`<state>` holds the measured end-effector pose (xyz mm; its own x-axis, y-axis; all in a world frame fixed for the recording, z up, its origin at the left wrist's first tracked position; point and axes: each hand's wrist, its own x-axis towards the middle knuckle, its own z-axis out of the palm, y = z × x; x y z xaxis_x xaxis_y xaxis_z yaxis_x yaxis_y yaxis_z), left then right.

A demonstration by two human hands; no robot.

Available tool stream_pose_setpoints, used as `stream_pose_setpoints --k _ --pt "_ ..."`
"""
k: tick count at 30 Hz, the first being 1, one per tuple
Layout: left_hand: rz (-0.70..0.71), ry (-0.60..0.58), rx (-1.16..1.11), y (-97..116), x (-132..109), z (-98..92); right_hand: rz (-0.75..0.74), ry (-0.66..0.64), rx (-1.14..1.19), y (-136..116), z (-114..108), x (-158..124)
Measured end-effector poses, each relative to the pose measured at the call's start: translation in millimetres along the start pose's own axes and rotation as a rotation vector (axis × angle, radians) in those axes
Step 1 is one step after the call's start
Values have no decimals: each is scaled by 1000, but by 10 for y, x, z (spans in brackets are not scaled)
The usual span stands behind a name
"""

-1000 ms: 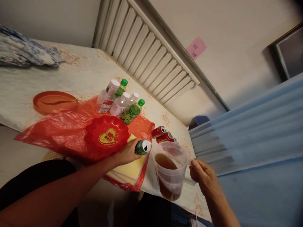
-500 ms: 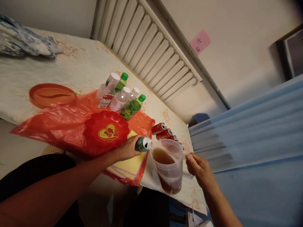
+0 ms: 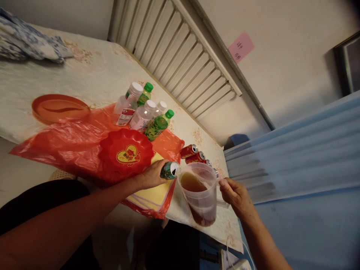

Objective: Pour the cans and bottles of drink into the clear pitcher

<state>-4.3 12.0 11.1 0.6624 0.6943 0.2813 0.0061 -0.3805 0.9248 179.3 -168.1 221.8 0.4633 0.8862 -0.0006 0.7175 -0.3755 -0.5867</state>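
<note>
My left hand (image 3: pixel 152 175) is wrapped round a green drink can (image 3: pixel 169 170), tilted so its open top faces the jug's spout. A clear plastic jug (image 3: pixel 203 204) holds brown liquid and leans toward the can. My right hand (image 3: pixel 234 193) grips the jug's handle, which my fingers mostly hide. The can's mouth and the jug's rim are very close; I cannot tell whether they touch. Just behind the jug, several red cans (image 3: pixel 194 154) stand in a row with their tops opened.
A red scalloped dish (image 3: pixel 111 152) and yellow sheets (image 3: pixel 150 195) lie on a red plastic bag (image 3: pixel 64 144). Beyond stand several bottles, including a green-capped bottle (image 3: pixel 156 127). An orange lid (image 3: pixel 60 107) and patterned cloth (image 3: pixel 30 39) lie left. A radiator (image 3: pixel 177 48) borders the table.
The view has shifted slightly. Both hands keep their grips, and the can and jug stay in nearly the same position relative to each other.
</note>
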Motion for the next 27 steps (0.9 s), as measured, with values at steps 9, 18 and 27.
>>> stream_pose_setpoints --k 9,18,27 --pt "7 -7 4 -26 -7 10 -7 -12 -34 9 -17 15" --pt "20 -18 17 -30 -4 8 -17 -50 -56 -2 -28 9" --pt "24 -9 14 -74 -13 27 -9 -53 -94 -56 -39 14"
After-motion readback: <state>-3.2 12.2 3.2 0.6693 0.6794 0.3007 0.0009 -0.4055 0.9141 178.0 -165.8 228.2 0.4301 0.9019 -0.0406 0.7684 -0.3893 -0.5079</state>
